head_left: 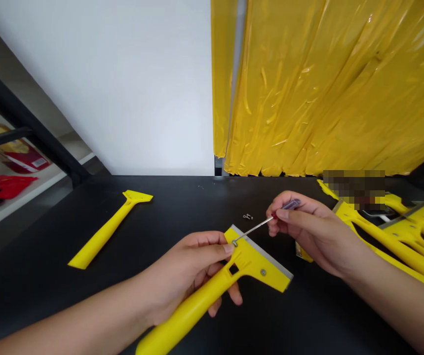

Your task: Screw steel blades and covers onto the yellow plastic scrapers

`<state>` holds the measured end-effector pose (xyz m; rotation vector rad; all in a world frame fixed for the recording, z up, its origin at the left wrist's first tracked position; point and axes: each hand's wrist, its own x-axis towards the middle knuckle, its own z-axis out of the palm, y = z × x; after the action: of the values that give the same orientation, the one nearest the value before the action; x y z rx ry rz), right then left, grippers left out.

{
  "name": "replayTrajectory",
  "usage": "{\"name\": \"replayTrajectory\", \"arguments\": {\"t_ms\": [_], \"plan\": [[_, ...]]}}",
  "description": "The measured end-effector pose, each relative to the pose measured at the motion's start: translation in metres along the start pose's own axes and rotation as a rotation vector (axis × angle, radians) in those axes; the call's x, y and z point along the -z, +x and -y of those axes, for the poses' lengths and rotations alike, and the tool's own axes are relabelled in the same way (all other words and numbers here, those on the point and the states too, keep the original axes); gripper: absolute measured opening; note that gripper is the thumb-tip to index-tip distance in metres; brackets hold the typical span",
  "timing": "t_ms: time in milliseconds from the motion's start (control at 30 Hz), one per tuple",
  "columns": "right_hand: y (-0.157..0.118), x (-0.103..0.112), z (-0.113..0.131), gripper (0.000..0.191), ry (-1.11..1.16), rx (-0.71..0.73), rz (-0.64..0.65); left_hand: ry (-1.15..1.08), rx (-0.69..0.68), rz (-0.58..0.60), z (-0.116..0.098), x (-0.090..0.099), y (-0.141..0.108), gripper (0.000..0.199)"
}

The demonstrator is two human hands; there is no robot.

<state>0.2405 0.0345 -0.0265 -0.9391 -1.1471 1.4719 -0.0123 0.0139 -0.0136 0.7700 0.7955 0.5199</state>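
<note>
A yellow plastic scraper (241, 261) is clamped by the fingers of the left hand (185, 276). A slim steel screwdriver (258, 227) is pinched by the fingers of the right hand (308, 231), its tip on a tiny screw (234, 242).

left hand (184, 278) low, curled, gripping; right hand (310, 234) raised, pinching, angled inward

A yellow plastic scraper (230, 281) with a metal blade (267, 253) along its wide head lies tilted in the left hand (185, 276). The thin shaft of a purple-handled small screwdriver (256, 228), gripped in the right hand (308, 231), meets a screw (234, 242) in the scraper's corner.
</note>
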Motion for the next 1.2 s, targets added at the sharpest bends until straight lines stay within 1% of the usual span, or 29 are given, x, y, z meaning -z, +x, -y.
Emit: {"name": "replayTrajectory", "arguments": {"t_ms": [200,400,600,833,1033,1200], "plan": [[-0.0014,0.0016,0.0008,0.014,-0.022,-0.003,-0.001,0.009,-0.001,-0.021,-0.0016,0.0000,-0.0008,0.015],[-0.0006,0.0027,0.0025,0.017,-0.083,0.010,-0.004,0.068,-0.020,-0.062,0.0013,0.0027,0.0013,0.018],[-0.0009,0.0029,0.0063,0.017,-0.083,0.033,-0.030,0.090,-0.023,-0.085,0.0028,0.0040,0.0021,0.020],[-0.0040,0.0010,0.0063,0.018,-0.169,0.078,-0.022,0.127,-0.016,-0.053,0.0029,0.0020,0.0012,0.019],[-0.0014,0.0047,0.0038,0.015,-0.194,0.079,-0.015,0.147,-0.017,-0.060,0.0025,0.0012,0.0010,0.020],[-0.0017,0.0057,0.0046,0.014,-0.260,0.126,-0.004,0.165,-0.025,-0.069,0.0034,0.0023,0.0015,0.020]]}}
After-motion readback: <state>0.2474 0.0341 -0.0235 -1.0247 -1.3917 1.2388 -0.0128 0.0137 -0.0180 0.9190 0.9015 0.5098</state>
